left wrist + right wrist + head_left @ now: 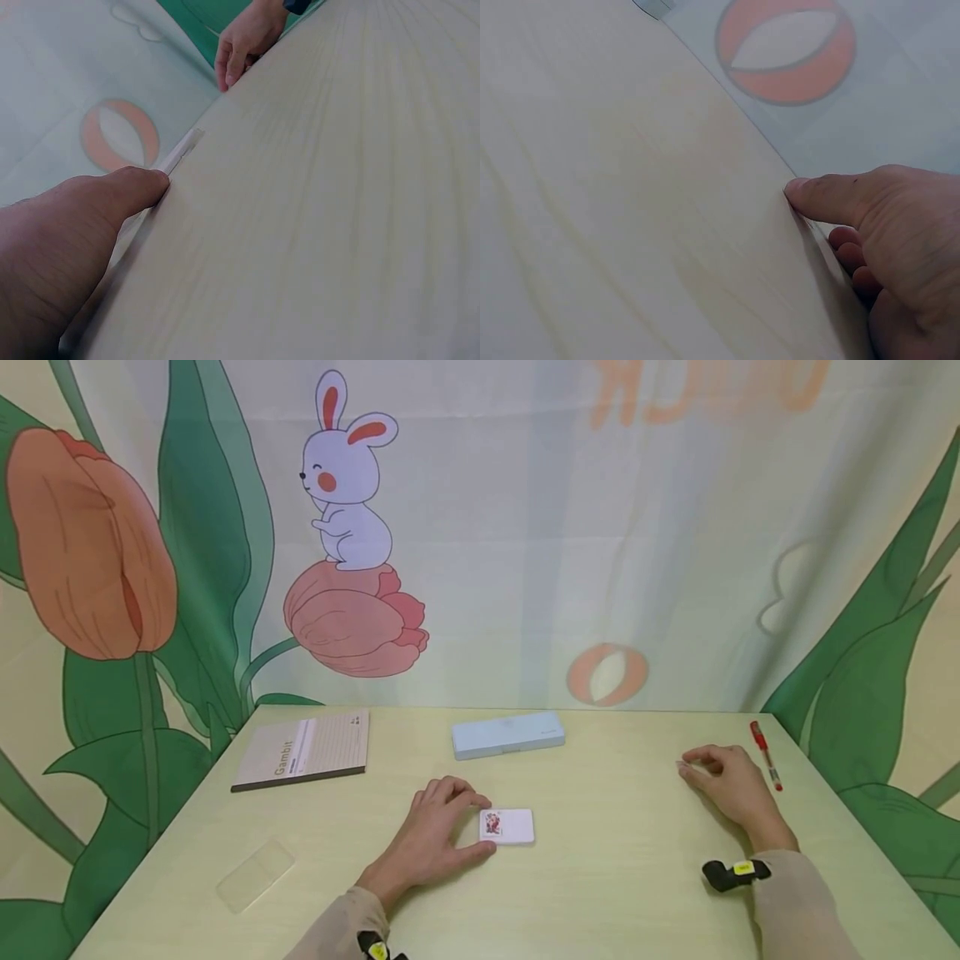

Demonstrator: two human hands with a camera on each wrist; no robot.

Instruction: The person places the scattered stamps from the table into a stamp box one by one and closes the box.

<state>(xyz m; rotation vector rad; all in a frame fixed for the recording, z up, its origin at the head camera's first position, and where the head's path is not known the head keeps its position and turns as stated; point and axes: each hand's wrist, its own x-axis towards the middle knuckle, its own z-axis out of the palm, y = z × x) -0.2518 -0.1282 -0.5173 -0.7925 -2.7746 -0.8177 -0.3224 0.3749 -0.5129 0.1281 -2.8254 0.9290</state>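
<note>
My left hand holds a small flat white rectangular item on the table, the thumb at its near edge and a finger at its far edge. A small square red picture marks the item's left end. From the left wrist, the thumb shows against the item's thin white edge. Over on the right, my right hand rests low at the table, fingers bent and thumb near the index fingertip. A tiny pale spot shows at those tips; whether it is a held thing is unclear. The right wrist view shows the thumb over curled fingers.
A clear plastic cover lies at the near left. Behind it is a notebook marked "Gambit". At the back stands a pale blue pencil case. A red pen lies beyond the right hand. A printed curtain hangs behind the table.
</note>
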